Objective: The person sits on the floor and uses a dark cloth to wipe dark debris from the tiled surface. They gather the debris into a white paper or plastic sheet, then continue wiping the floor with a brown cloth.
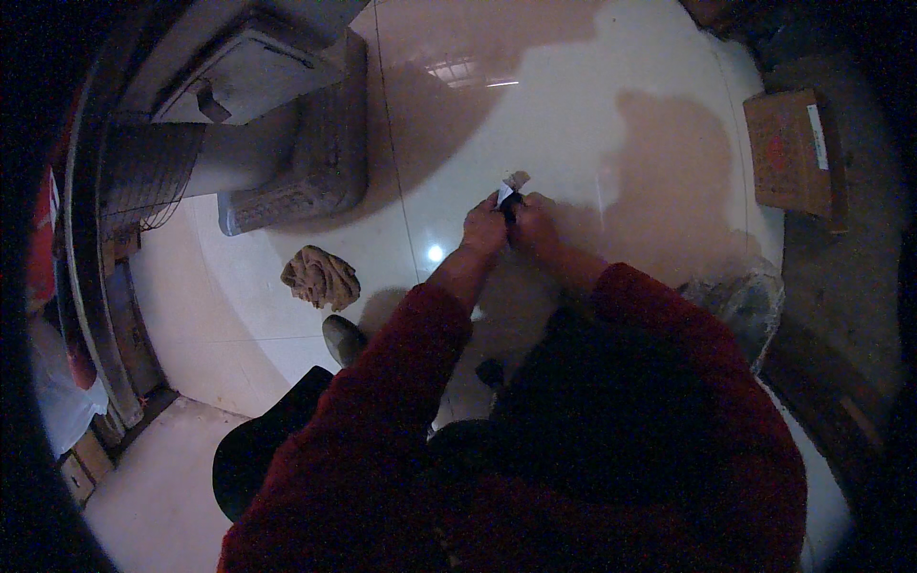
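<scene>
My left hand (486, 228) and my right hand (536, 225) meet in front of me, above the pale tiled floor (458, 143). Between them they grip a small dark item (511, 206), mostly covered by the fingers. A white piece (505, 192) and a beige, crumpled-looking piece (517, 178) stick out beyond the fingertips. In this dim light I cannot tell what the pieces are or whether they are joined to the dark item. Dark red sleeves cover both my arms.
A crumpled brown cloth (321, 278) lies on the floor at left, near a shoe tip (342, 339). Beyond it stands a grey moulded base (315, 168). A wire rack (147, 175) is farther left. At right are a cardboard box (784, 161) and a clear plastic bag (752, 311).
</scene>
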### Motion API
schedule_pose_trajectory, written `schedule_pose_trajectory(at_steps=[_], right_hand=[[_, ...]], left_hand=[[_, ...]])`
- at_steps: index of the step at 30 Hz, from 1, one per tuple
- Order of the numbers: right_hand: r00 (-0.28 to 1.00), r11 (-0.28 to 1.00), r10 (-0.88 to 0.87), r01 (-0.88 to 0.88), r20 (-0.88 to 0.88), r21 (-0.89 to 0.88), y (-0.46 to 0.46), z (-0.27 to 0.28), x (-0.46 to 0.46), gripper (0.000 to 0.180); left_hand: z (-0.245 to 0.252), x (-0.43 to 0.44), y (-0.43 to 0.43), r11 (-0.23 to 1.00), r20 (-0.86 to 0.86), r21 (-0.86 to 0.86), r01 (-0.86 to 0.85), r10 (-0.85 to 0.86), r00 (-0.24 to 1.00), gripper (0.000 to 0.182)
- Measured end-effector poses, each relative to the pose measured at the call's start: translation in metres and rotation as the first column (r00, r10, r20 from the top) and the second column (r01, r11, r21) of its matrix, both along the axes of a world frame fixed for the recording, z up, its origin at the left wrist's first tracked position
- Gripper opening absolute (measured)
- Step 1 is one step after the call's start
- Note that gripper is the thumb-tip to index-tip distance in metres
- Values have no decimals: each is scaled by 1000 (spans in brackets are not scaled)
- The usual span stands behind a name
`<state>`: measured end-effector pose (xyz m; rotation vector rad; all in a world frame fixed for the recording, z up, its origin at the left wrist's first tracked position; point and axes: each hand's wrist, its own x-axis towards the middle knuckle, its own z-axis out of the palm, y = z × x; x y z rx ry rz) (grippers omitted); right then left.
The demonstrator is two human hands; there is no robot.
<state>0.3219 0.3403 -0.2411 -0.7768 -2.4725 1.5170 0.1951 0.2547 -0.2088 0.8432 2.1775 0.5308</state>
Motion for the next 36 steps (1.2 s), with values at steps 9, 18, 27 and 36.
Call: schedule_pose_trajectory(at_steps=[9, 18, 27, 36], right_hand=[[997, 984, -75, 74, 2, -163, 3, 11, 11, 21], [899, 832, -418, 323, 127, 451, 49, 165, 142, 30], [641, 443, -762, 412, 92, 796, 74, 207, 362, 27], [505, 440, -856, 603, 108, 665, 76, 201, 405, 48]], left_hand=[[-22, -6, -34, 919, 679, 253, -302, 53, 732, 38], [94, 91, 74, 839, 284, 375, 395, -509, 812, 34], [175, 270, 181, 702, 578, 554, 448, -711, 400, 30], [96, 289, 176, 696, 488, 504, 511, -718, 496, 35]])
